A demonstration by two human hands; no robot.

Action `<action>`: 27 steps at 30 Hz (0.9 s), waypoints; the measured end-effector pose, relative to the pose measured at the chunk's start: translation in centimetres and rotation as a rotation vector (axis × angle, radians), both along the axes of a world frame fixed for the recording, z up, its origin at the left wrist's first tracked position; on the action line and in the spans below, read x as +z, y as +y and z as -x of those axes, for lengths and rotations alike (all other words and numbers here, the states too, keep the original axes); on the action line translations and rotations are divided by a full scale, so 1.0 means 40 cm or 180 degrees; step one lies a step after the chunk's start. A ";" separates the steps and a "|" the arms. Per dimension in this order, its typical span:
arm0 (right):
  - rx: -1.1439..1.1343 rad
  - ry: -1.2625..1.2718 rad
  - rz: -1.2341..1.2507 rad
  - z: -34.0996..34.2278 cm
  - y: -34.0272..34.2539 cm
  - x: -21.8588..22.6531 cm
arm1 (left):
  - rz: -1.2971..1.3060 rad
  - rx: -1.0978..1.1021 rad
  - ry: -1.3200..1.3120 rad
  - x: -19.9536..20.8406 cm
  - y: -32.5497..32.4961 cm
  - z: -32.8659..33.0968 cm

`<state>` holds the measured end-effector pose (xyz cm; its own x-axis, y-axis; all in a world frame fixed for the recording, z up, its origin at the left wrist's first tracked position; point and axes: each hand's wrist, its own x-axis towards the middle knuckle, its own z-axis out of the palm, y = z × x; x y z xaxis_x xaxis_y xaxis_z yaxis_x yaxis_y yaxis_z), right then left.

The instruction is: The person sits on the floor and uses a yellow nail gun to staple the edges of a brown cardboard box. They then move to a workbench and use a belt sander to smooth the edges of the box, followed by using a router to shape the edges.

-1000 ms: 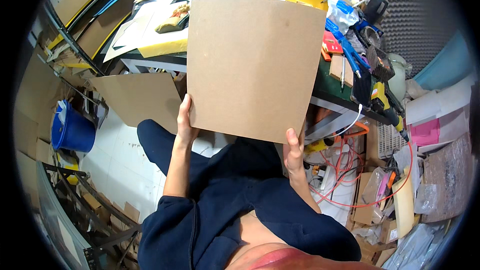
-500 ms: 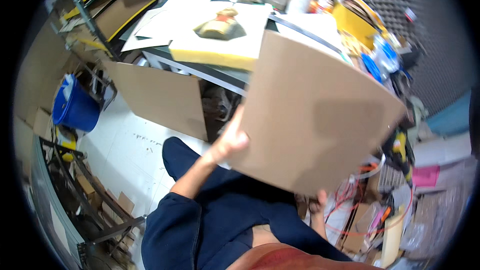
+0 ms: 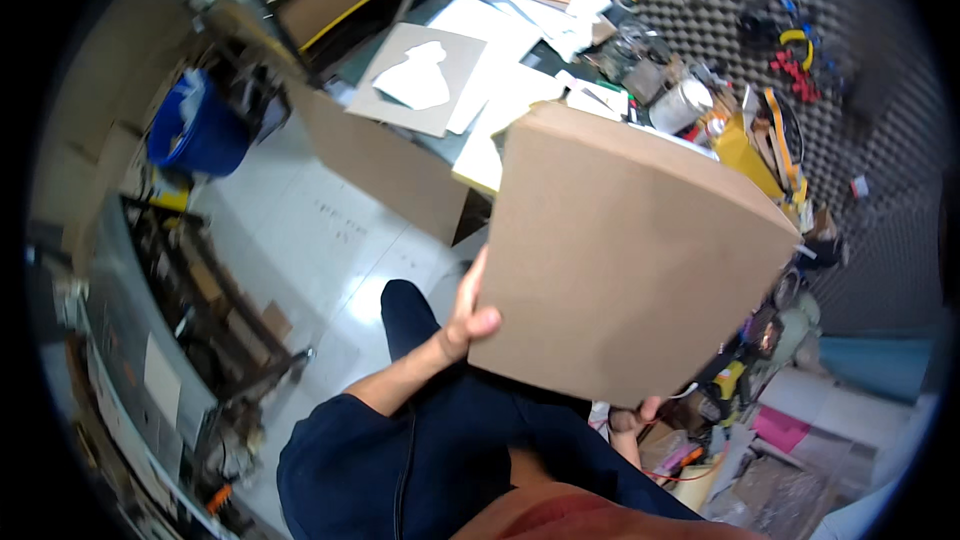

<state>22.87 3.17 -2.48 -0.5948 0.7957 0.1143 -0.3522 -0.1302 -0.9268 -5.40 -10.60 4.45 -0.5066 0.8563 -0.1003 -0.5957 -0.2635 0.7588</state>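
Observation:
A large brown cardboard sheet (image 3: 620,260) is held tilted in front of me, between both hands. A strip along its far edge looks bent or thick. My left hand (image 3: 465,325) grips the left edge, thumb on the near face and fingers partly hidden behind. At the lower right edge, my right hand (image 3: 632,418) holds the sheet from below, most of its fingers hidden. On the table beyond lies a grey board (image 3: 455,65) with a white, figure-like shape (image 3: 415,78) on it. Part of a yellow slab (image 3: 478,168) shows beside the sheet.
White papers (image 3: 480,35) and a white can (image 3: 682,103) are among the table clutter. Another cardboard panel (image 3: 390,165) leans below. A blue bucket (image 3: 200,125) stands left, a metal-framed rack (image 3: 185,340) nearer. Tools and plastic crowd the right side.
The view has turned, shifting the table rightward and down. The sheet stays in both hands but is tilted differently, showing its far strip, and it hides the yellow figure-like object seen before.

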 end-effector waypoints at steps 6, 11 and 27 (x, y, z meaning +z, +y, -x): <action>0.0466 -0.0166 0.0012 0.268 -0.009 0.365 | 0.0230 0.1267 -0.0620 0.346 -0.211 0.022; 0.1424 0.0233 0.1161 0.585 -0.289 0.722 | 0.0001 0.2550 -0.0014 0.526 -0.406 0.040; 0.5005 -0.0993 0.1213 0.810 -1.299 0.794 | 0.0625 0.6279 0.0995 0.614 -1.225 -0.380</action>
<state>-9.53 -48.78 29.28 -0.7568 -0.6203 -0.2059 0.5197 -0.3801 -0.7652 9.79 -59.58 29.00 -0.5749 -0.8032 0.1560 0.4873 -0.1830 0.8538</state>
